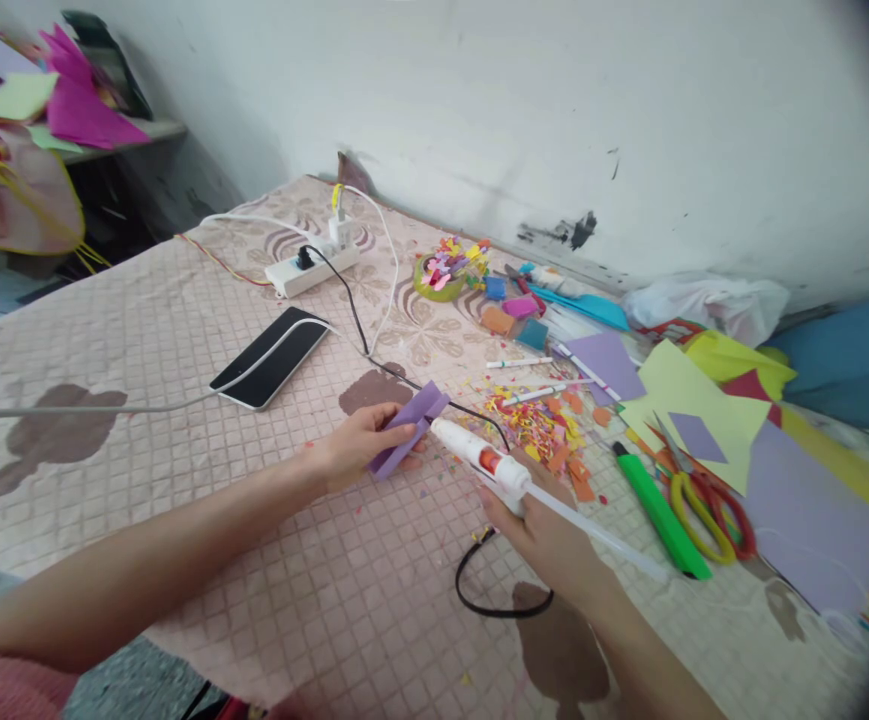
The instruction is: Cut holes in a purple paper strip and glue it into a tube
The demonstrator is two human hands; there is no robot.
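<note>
There are two hands, one left hand (pixel 374 437) and one right hand (pixel 550 520). I count one glue gun (pixel 479 457), one folded purple paper (pixel 404 432), one phone (pixel 278 373), one power strip (pixel 291 278), one black plug (pixel 304 258) and one green cutter (pixel 659 510). Small coloured blocks (pixel 531 333) number four, white pens (pixel 519 363) three, loose purple sheets (pixel 816 510) three. The paper scraps (pixel 546 430) are too many to count.
</note>
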